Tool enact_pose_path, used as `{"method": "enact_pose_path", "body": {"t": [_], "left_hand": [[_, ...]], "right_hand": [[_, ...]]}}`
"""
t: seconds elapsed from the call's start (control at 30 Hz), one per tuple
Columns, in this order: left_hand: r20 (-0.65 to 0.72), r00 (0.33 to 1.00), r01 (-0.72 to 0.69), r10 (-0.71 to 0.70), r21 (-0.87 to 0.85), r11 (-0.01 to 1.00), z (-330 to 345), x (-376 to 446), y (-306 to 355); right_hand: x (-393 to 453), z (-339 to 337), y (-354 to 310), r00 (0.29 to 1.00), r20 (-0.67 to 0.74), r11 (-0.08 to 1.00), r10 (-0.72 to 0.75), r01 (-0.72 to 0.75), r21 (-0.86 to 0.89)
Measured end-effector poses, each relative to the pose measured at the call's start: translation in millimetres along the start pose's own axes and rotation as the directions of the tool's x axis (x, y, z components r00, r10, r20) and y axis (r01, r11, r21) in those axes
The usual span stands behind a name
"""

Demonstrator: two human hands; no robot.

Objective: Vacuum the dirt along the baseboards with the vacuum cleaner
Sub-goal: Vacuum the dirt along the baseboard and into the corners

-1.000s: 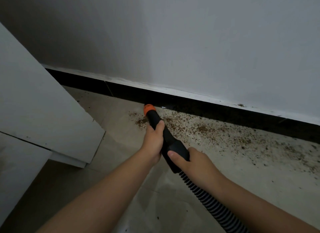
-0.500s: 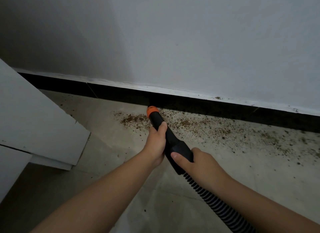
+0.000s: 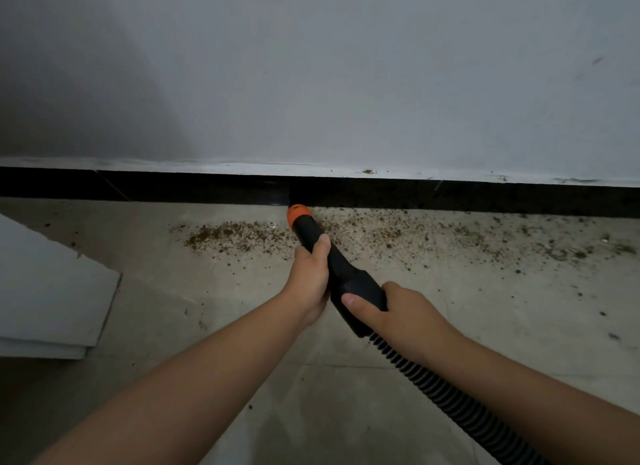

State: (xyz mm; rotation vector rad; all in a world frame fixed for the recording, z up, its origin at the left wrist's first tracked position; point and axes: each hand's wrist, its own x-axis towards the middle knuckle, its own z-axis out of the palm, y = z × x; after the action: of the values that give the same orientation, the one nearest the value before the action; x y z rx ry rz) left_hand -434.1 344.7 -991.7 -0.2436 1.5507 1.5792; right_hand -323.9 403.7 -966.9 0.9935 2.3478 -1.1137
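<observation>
Both hands hold the black nozzle (image 3: 332, 264); the left hand (image 3: 310, 276) has its fingers wrapped round the tube, thumb on top; the right hand (image 3: 398, 312) grips the wider rear part, where the ribbed hose (image 3: 450, 400) begins; the orange tip (image 3: 298, 212) sits at the floor's far edge, against the black baseboard (image 3: 450, 196); brown dirt (image 3: 239, 238) lies scattered along that edge on both sides of the tip.

We lose the ribbed black vacuum hose (image 3: 460, 405) past the bottom edge. The white cabinet panel (image 3: 45, 291) is cut off at the left, and our forearms leave the frame below.
</observation>
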Motion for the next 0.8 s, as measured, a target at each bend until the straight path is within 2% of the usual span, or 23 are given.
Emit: {"method": "enact_pose_path", "body": {"t": [0.37,0.53,0.6,0.7,0.8], "left_hand": [[0.127,0.987,0.086,-0.098,0.096,0.992,53,-4,-22],[0.125,0.989,0.063,-0.076,0.108,0.992,62,-9,-22],[0.038,0.999,-0.01,0.005,0.12,0.993,61,-12,-23],[-0.076,0.987,-0.133,0.142,0.118,0.984,55,-18,-19],[-0.168,0.975,-0.136,0.148,0.084,0.987,44,-16,-9]], "right_hand": [[-23,-20,50,0.99,-0.098,0.995,0.098,-0.098,0.012],[-26,-27,56,0.99,-0.123,0.997,0.067,-0.062,0.044],[-24,-28,59,0.994,-0.105,0.991,0.014,0.0,0.135],[-17,-29,56,0.997,-0.02,0.918,-0.079,0.081,0.389],[0,-23,48,0.984,0.108,0.822,-0.139,0.054,0.567]]}}
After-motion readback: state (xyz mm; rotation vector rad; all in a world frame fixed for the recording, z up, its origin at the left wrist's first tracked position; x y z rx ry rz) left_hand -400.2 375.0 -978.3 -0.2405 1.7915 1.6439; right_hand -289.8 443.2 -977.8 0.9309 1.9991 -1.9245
